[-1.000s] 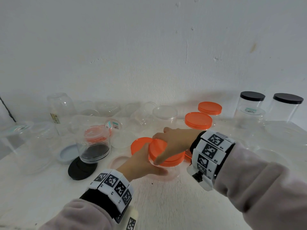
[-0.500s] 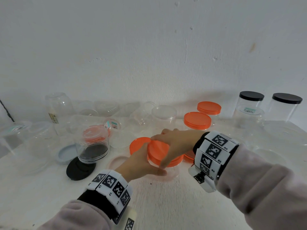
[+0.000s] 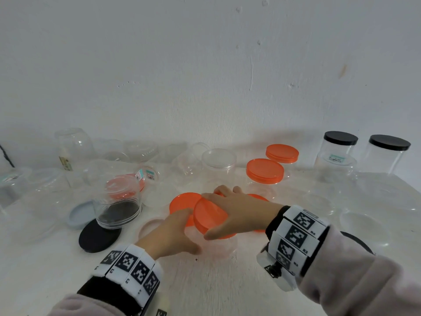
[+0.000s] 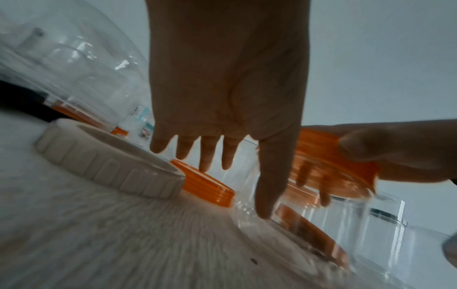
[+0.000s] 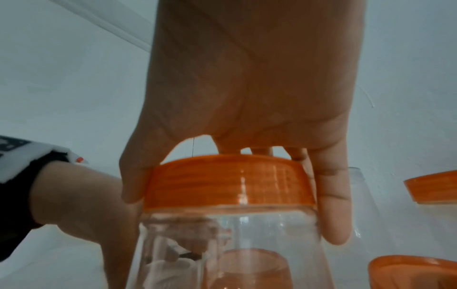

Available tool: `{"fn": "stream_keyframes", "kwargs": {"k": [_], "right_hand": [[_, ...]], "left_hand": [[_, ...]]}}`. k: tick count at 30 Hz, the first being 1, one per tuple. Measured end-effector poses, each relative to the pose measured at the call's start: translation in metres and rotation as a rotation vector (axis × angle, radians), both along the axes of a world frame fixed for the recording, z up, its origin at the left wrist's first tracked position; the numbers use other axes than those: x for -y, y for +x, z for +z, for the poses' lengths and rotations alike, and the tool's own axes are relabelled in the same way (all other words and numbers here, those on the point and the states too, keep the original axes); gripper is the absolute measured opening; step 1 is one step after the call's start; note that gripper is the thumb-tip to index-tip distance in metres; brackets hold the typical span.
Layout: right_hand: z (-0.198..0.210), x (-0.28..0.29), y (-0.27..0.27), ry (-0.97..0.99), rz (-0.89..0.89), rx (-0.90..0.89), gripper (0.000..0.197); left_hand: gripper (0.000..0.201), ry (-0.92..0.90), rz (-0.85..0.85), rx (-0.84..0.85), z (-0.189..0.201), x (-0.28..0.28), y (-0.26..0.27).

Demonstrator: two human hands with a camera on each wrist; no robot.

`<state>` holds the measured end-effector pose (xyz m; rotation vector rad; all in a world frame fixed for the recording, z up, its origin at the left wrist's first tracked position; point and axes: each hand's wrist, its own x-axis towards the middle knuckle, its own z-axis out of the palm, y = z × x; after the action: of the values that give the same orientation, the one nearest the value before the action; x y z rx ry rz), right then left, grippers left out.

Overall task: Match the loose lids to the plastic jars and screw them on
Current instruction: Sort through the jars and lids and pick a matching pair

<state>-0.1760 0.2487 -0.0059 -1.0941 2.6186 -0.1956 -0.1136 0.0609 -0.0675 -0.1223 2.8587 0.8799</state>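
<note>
A clear plastic jar stands on the white table near the middle. My left hand grips its side, thumb in front and fingers behind, as the left wrist view shows on the jar. An orange lid sits on the jar's mouth. My right hand grips this lid from above, thumb on the near edge and fingers on the far edge. In the right wrist view the lid sits on the jar.
A loose orange lid lies behind the jar. Two orange-capped jars and two black-capped jars stand at the back right. To the left are a black lid, a grey-blue lid, a pale lid and several clear jars.
My right hand has turned a little on the orange lid, with the wrist swinging slightly right. My left hand has kept its hold on the jar.
</note>
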Motion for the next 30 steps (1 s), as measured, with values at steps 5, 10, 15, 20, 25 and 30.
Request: {"fn": "stream_keyframes", "kwargs": {"k": [5, 10, 15, 20, 25, 30], "right_hand": [[-0.004, -0.016, -0.007, -0.115, 0.033, 0.054, 0.098], [0.015, -0.046, -0.014, -0.309, -0.008, 0.101, 0.095], [0.080, -0.069, -0.051, -0.834, -0.267, -0.021, 0.086], [0.109, -0.062, -0.130, -0.907, -0.548, -0.210, 0.093], [0.095, -0.027, -0.186, -0.441, -0.570, -0.214, 0.100], [0.074, -0.007, -0.219, -0.032, -0.437, -0.213, 0.101]], "left_hand": [[0.091, -0.114, 0.254, 0.000, -0.011, 0.025, -0.004], [0.095, -0.146, 0.294, 0.074, -0.019, 0.040, -0.001], [0.093, -0.149, 0.293, 0.103, -0.018, 0.041, -0.001], [0.091, -0.144, 0.294, 0.122, -0.017, 0.041, 0.000], [0.103, -0.108, 0.283, 0.140, -0.014, 0.038, 0.004], [0.101, -0.107, 0.288, 0.124, -0.014, 0.037, 0.006]]}}
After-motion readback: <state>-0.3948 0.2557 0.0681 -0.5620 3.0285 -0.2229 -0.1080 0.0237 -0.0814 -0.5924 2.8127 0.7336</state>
